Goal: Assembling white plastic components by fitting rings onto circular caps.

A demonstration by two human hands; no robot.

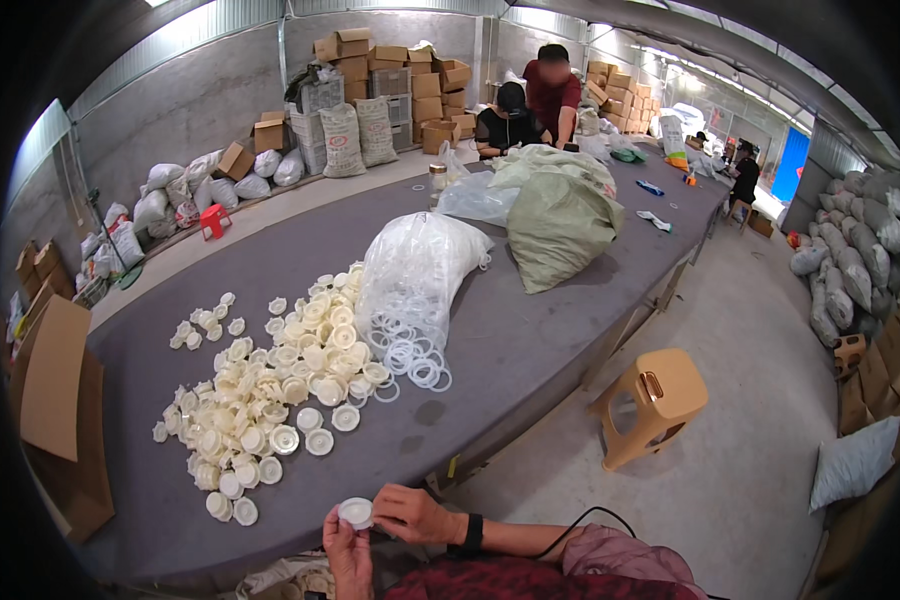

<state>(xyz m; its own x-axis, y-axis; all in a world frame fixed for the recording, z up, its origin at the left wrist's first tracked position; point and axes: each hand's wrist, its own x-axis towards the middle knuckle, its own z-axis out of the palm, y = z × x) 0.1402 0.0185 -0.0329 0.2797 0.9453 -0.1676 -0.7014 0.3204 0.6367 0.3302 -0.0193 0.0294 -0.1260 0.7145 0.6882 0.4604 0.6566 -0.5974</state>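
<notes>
At the table's near edge I hold a round white plastic cap (356,513) with its hollow side up. My left hand (346,556) is closed on it, thumb and fingers gripping its lower left side. My right hand (417,516) is closed too, its fingertips at the cap's right rim. Whether a ring sits inside the cap is too small to tell. Beyond my hands spreads a heap of cream plastic caps (255,405). Beside the heap, clear sealing rings (415,358) spill from the mouth of a translucent plastic bag (415,260).
A green woven sack (565,228) lies farther along the grey table (470,400). An open cardboard box (62,390) stands at the left edge. To the right is a tan stool (660,400). Two people (552,92) are across the table; stuffed sacks (850,255) line the right wall.
</notes>
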